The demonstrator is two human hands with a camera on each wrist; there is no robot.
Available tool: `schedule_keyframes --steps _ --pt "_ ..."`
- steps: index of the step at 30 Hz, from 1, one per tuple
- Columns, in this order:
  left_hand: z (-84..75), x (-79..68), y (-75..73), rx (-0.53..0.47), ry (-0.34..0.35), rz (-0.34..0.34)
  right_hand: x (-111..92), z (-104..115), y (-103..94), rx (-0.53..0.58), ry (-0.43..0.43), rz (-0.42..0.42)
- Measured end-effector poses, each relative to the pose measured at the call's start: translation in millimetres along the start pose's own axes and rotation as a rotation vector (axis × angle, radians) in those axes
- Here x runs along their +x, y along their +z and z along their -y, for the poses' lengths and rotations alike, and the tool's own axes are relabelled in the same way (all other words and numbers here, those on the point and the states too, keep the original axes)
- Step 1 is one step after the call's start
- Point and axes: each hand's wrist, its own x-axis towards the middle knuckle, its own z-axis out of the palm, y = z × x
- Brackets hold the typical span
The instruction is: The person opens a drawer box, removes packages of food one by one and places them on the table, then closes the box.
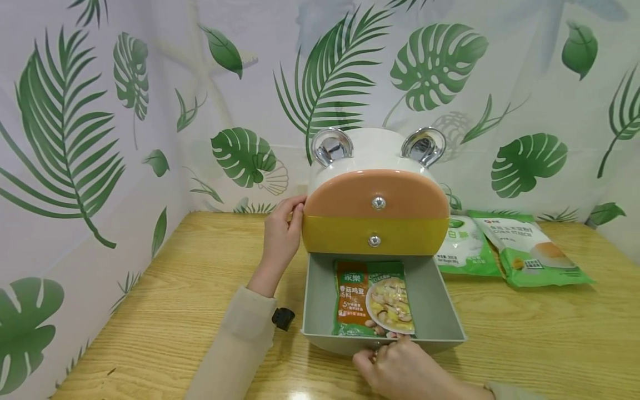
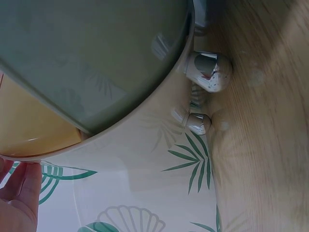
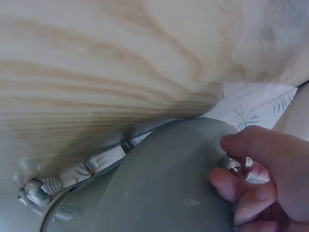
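Note:
A rounded small drawer cabinet (image 1: 370,150) with two silver ears stands on the table. Its orange drawer (image 1: 340,194) and yellow drawer (image 1: 340,236) are closed, each with a silver knob. Below them, the grey-green bottom drawer (image 1: 434,300) is pulled out. Inside it lies a green and orange soup mix packet (image 1: 352,303), picture side up. My right hand (image 1: 405,366) pinches the bottom drawer's silver knob (image 3: 235,166) at the front. With fingers fairly straight, my left hand (image 1: 284,236) rests against the cabinet's left side near the orange and yellow drawers.
Two green and white bags, one a corn starch bag (image 1: 530,244) and the other a powder bag (image 1: 462,247), lie right of the cabinet. A small black object (image 1: 283,318) is beside my left sleeve. A leaf-print cloth (image 1: 240,100) hangs behind the wooden table (image 1: 550,344).

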Motion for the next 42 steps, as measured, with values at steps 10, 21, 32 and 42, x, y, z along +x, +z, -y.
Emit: schedule_keyframes --steps 10,21,32,42 --pt "0.0 0.1 -0.1 0.000 0.000 0.001 -2.1 -1.5 -7.8 0.091 0.049 0.026" --pt "0.1 0.6 -0.3 -0.003 -0.011 0.001 11.5 -16.0 -27.0 0.081 0.082 -0.146" --pt "-2.8 -0.1 -1.1 0.010 0.007 0.003 13.6 -35.5 -32.7 0.104 0.162 -0.100" --pt "-2.5 -0.3 -1.1 0.012 0.015 0.001 13.7 -48.5 -23.4 0.124 0.209 -0.098"
